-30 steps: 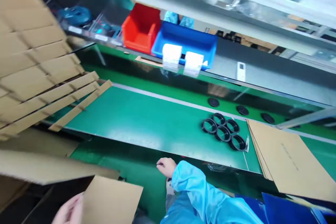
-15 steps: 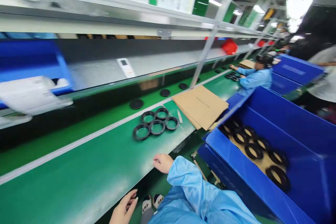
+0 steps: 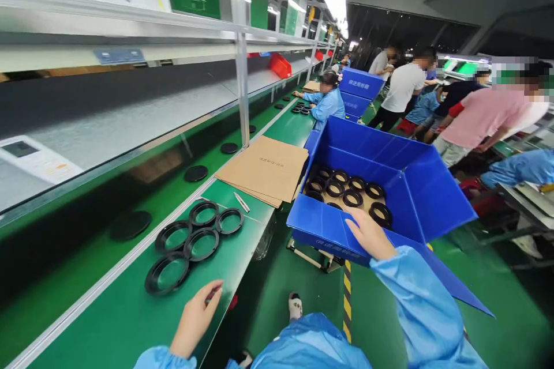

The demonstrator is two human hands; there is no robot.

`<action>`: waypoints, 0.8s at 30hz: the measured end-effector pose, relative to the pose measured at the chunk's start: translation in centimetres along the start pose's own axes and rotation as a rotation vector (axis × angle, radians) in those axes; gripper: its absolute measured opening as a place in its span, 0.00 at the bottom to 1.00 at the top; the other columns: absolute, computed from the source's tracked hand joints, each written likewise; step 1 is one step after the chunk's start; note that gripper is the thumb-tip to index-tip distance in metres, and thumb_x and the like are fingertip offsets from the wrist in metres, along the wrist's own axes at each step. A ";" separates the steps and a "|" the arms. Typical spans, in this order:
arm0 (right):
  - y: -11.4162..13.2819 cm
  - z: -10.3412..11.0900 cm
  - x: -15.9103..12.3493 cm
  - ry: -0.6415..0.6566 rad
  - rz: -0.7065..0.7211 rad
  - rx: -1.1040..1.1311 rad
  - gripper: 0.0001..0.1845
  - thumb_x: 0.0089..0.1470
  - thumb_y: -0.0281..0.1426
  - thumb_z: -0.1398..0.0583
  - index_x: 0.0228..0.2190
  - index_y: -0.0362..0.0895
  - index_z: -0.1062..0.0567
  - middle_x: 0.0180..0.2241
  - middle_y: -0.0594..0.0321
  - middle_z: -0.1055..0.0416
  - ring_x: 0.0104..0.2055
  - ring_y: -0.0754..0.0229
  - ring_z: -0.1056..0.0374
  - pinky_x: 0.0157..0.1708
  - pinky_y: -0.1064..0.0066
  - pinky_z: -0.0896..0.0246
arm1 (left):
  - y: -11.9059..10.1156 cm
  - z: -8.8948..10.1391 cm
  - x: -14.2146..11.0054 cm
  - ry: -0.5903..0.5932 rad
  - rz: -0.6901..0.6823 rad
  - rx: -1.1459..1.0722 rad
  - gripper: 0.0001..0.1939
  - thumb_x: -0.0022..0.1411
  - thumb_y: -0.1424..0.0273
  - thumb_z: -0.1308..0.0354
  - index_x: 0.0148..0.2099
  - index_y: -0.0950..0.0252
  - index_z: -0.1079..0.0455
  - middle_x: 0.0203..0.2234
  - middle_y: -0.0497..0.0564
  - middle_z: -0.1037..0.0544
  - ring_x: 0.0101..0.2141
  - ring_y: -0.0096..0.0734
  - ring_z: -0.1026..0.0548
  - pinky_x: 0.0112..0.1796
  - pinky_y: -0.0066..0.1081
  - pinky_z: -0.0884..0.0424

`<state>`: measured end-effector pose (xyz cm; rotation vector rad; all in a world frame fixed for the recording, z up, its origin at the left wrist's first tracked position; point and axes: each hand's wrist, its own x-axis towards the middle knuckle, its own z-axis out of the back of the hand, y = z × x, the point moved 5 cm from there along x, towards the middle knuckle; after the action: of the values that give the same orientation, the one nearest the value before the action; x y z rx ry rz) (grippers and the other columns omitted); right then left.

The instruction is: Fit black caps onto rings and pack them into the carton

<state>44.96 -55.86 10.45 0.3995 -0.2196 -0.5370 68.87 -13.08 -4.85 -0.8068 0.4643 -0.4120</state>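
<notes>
Item: black rings, two lots.

- Five rings (image 3: 194, 239) clustered on the green bench (image 3: 130, 323).
- More rings (image 3: 346, 187) on cardboard inside the blue bin (image 3: 415, 190).
- Left hand (image 3: 197, 317): rests at the bench edge, fingers loosely curled, possibly pinching something small; unclear.
- Right hand (image 3: 367, 233): open, empty, over the bin's near wall.
- Step, judged: fetching rings from the bin.
- Next calls for a deeper reach and a pinch on one rim.

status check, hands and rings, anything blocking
Left hand open, resting on the green bench edge near five black rings. Right hand open, empty, over the blue bin rim above more rings. Nothing in the way.
</notes>
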 end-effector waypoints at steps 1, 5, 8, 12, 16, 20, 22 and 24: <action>-3.8 -0.8 -0.5 -0.004 -0.108 -0.138 0.31 0.65 0.44 0.51 0.64 0.43 0.36 0.65 0.48 0.40 0.67 0.47 0.45 0.66 0.46 0.49 | -2.3 0.1 1.3 0.011 -0.048 0.018 0.23 0.55 0.52 0.47 0.42 0.61 0.23 0.41 0.53 0.17 0.41 0.44 0.19 0.46 0.37 0.22; -14.4 -8.5 -3.4 0.103 -0.439 -0.438 0.43 0.60 0.50 0.45 0.69 0.46 0.47 0.71 0.49 0.57 0.73 0.42 0.61 0.65 0.34 0.61 | -13.3 -0.9 5.6 0.001 -0.277 0.063 0.23 0.61 0.51 0.47 0.46 0.61 0.24 0.43 0.52 0.18 0.43 0.40 0.20 0.44 0.33 0.23; -16.7 -14.0 -4.4 -0.032 -0.422 -0.517 0.46 0.57 0.54 0.42 0.67 0.40 0.42 0.70 0.42 0.56 0.72 0.37 0.63 0.65 0.32 0.70 | -22.2 -4.5 8.1 0.039 -0.462 0.095 0.20 0.66 0.54 0.49 0.49 0.60 0.25 0.45 0.51 0.19 0.44 0.37 0.21 0.46 0.32 0.25; -17.3 -16.6 -5.2 -0.265 -0.292 -0.474 0.45 0.59 0.58 0.47 0.64 0.38 0.35 0.68 0.38 0.49 0.71 0.35 0.59 0.65 0.33 0.69 | -32.1 -15.4 12.7 0.276 -0.602 0.275 0.17 0.71 0.63 0.52 0.54 0.61 0.28 0.47 0.51 0.21 0.45 0.32 0.22 0.49 0.29 0.27; -17.6 -16.3 -5.8 -0.354 -0.189 -0.397 0.42 0.61 0.58 0.50 0.62 0.40 0.33 0.65 0.37 0.44 0.69 0.34 0.52 0.64 0.33 0.62 | -36.4 -28.9 19.2 0.546 -0.530 0.636 0.24 0.65 0.71 0.44 0.63 0.61 0.35 0.55 0.56 0.27 0.50 0.36 0.23 0.52 0.30 0.29; -17.6 -15.5 -5.7 -0.383 -0.166 -0.347 0.44 0.61 0.56 0.49 0.68 0.44 0.44 0.65 0.39 0.43 0.67 0.33 0.48 0.62 0.33 0.58 | -36.6 -37.4 24.4 0.594 -0.407 0.795 0.50 0.53 0.69 0.29 0.72 0.60 0.50 0.67 0.72 0.47 0.51 0.56 0.23 0.51 0.41 0.27; -17.4 -15.1 -5.5 -0.378 -0.160 -0.317 0.45 0.61 0.56 0.48 0.70 0.47 0.52 0.65 0.41 0.43 0.66 0.33 0.46 0.61 0.33 0.57 | -36.1 -39.7 25.8 0.620 -0.374 0.878 0.57 0.49 0.66 0.26 0.73 0.62 0.53 0.69 0.79 0.57 0.51 0.63 0.24 0.51 0.45 0.29; -17.2 -14.8 -5.3 -0.376 -0.154 -0.294 0.45 0.62 0.54 0.48 0.71 0.50 0.56 0.65 0.43 0.42 0.65 0.34 0.45 0.61 0.33 0.56 | -35.8 -41.2 27.0 0.645 -0.355 0.951 0.59 0.46 0.66 0.24 0.73 0.64 0.52 0.69 0.83 0.63 0.50 0.66 0.24 0.51 0.48 0.28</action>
<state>37.28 -61.99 -10.68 0.0253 -0.4677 -0.7836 62.67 -73.59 -8.78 0.2039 0.6358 -1.1291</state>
